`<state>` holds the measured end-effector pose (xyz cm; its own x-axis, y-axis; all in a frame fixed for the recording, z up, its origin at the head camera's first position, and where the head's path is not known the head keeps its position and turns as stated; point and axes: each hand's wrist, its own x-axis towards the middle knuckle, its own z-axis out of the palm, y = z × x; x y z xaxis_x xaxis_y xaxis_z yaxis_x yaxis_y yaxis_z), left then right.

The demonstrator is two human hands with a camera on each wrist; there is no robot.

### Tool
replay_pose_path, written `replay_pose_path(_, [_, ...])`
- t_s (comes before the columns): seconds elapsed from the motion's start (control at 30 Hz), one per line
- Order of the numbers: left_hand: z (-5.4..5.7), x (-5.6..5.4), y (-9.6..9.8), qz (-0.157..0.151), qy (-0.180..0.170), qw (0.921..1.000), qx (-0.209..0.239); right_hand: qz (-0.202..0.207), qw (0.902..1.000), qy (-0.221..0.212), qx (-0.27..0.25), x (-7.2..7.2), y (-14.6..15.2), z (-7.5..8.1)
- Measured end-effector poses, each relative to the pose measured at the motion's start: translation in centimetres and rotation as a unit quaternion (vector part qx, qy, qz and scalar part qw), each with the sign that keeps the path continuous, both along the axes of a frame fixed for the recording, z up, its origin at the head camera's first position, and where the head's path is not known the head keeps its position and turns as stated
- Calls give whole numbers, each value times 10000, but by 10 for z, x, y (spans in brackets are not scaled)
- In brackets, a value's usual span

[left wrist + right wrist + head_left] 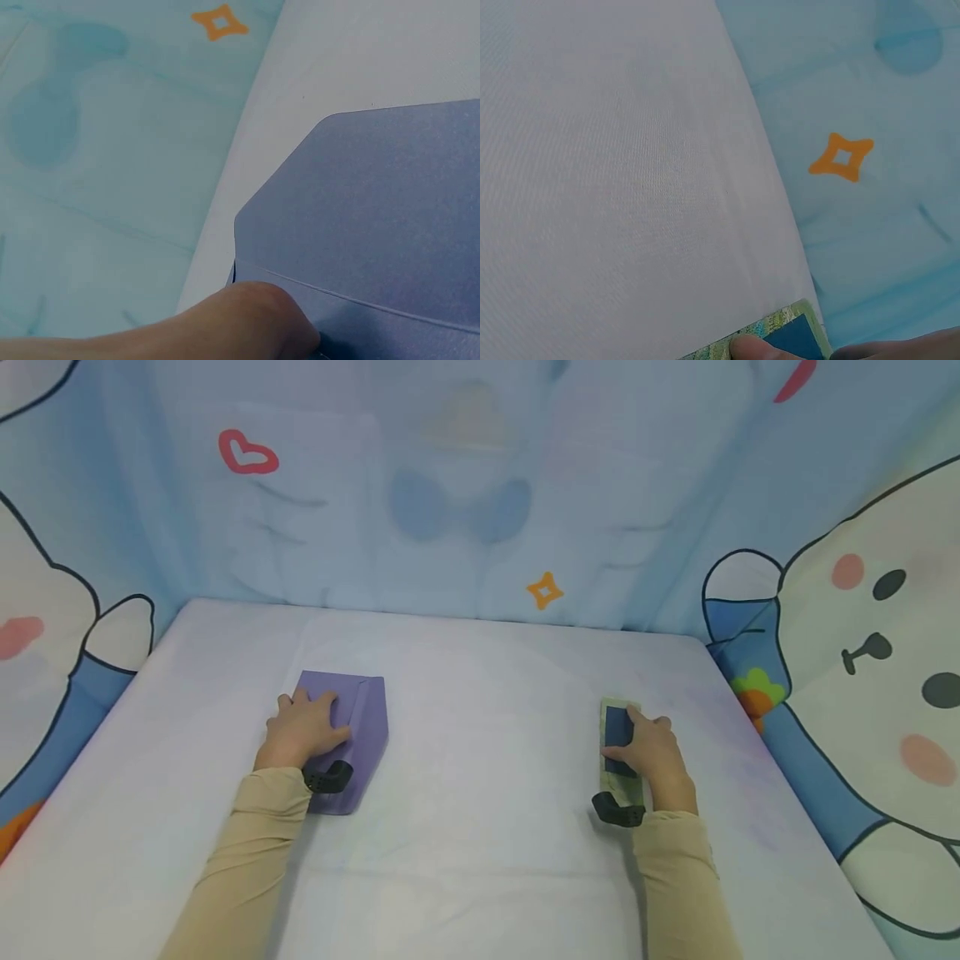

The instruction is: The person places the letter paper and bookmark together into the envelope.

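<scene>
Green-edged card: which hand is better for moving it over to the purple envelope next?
Probably the right hand: it grips the green-edged card, while the left hand rests on the purple envelope and could steady it.

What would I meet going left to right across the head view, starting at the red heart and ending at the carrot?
Red heart outline → purple envelope under the left hand → orange four-pointed star → green-and-blue card in the right hand → printed carrot.

A blue cartoon-printed backdrop hangs behind and beside a white-covered table.
</scene>
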<state>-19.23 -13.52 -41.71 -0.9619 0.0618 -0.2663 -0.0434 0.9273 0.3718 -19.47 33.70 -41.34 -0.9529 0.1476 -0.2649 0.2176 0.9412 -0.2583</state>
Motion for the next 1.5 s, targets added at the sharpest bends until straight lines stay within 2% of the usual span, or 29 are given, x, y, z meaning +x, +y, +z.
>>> replay_pose_path(0.2, [3, -1, 3, 19, -54, 10000, 1, -85, 10000, -11, -41, 0, 4, -3])
replay_pose_path(0.53, [3, 0, 1, 31, -81, 10000, 16, 112, 9999, 76, 21, 1, 3, 6])
replay_pose_path(0.87, [4, -2, 1, 12, -84, 10000, 32, 138, 9998, -107, -126, 0, 11, 8])
replay_pose_path(1.1, [3, -1, 0, 15, -65, 10000, 27, 338, 9992, 46, -202, -1, 12, 6])
replay_pose_path(1.5, [2, -1, 0, 1, -11, 10000, 37, 323, 9977, 212, -564, -1, 12, 2])
